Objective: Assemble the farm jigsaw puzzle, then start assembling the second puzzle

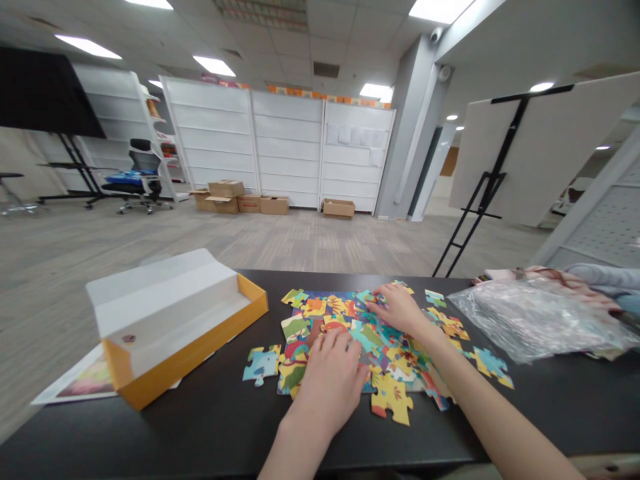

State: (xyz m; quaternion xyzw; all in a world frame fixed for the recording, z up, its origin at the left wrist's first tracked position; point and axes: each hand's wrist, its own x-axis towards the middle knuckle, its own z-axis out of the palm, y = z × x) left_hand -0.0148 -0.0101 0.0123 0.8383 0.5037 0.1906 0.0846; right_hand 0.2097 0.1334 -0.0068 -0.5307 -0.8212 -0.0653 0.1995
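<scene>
Colourful puzzle pieces lie in an overlapping heap on the black table (215, 433). My left hand (335, 367) rests palm down over the near middle of the heap, its fingers spread a little on the pieces. Farther back and to the right, my right hand (399, 308) touches pieces at the far edge, fingers apart and thumb stretched left. Neither hand shows a piece lifted. A light blue piece (261, 365) lies left of the heap, and a yellow piece (391, 398) sits at its near edge. What is beneath both palms is hidden.
An open yellow box (200, 353) with a white inside stands at the left, on a printed sheet (83, 381). Clear plastic packaging (543, 313) and folded cloth (607, 275) lie at the right. Beyond the table are cardboard boxes (225, 198), a chair (143, 175) and a black stand (493, 177).
</scene>
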